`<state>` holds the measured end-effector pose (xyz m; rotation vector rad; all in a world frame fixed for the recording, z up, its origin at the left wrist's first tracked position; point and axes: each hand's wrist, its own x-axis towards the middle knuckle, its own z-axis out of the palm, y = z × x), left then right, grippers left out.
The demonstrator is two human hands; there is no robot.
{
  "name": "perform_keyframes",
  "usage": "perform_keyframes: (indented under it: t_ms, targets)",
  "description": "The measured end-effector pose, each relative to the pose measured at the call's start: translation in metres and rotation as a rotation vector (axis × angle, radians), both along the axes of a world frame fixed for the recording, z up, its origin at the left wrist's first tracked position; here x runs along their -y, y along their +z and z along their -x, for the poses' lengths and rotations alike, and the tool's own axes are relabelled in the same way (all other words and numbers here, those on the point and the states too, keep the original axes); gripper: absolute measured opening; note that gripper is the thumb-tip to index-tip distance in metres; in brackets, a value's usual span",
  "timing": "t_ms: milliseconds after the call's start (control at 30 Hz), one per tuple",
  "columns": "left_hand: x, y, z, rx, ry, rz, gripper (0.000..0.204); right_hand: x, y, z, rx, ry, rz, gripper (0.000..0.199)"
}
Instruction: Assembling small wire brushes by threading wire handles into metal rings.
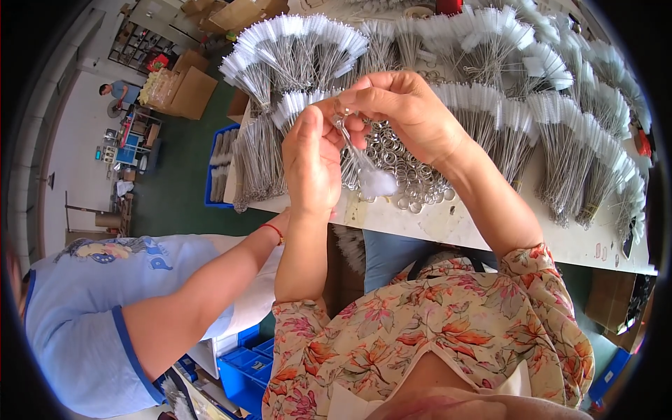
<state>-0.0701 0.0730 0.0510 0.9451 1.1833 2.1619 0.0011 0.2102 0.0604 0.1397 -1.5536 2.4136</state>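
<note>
Above the table's front edge, my two hands meet around a small bunch of thin wire brushes (379, 183), whose white bristle ends hang down and toward me. The fingers of my left hand (311, 157) are closed around the wire stems near their upper end. A shiny metal ring (341, 109) sits at that end, pinched between the thumb and fingers of my right hand (413, 115). Whether the ring passes through the wire loops is too small to tell. Just behind and below my hands lies a heap of loose metal rings (423, 183) on the table.
Many bundles of white-tipped wire brushes (294, 49) cover the white table (462, 227) at the back and right. A blue crate (218, 168) stands at its left end. Close on my left is a co-worker in a light blue shirt (140, 280), one arm reaching toward the table.
</note>
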Motion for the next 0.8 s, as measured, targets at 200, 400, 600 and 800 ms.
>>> perform_keyframes:
  t_ms: [200,400,600,800]
  targets:
    - [0.022,-0.018,-0.013,-0.235,0.201,0.186,0.019,0.008,-0.021,-0.002,0.047,0.124,0.287,0.017]
    - [0.098,-0.074,-0.053,-0.097,0.23,0.526,0.02,0.015,-0.047,-0.04,0.181,0.204,-0.27,0.018]
    - [0.175,-0.204,-0.074,0.325,0.342,1.093,0.017,0.013,-0.099,-0.075,0.396,0.23,-0.052,0.017]
    - [0.146,-0.152,0.104,-0.988,-0.753,1.227,0.062,0.022,-0.122,-0.085,0.48,0.203,0.007,0.017]
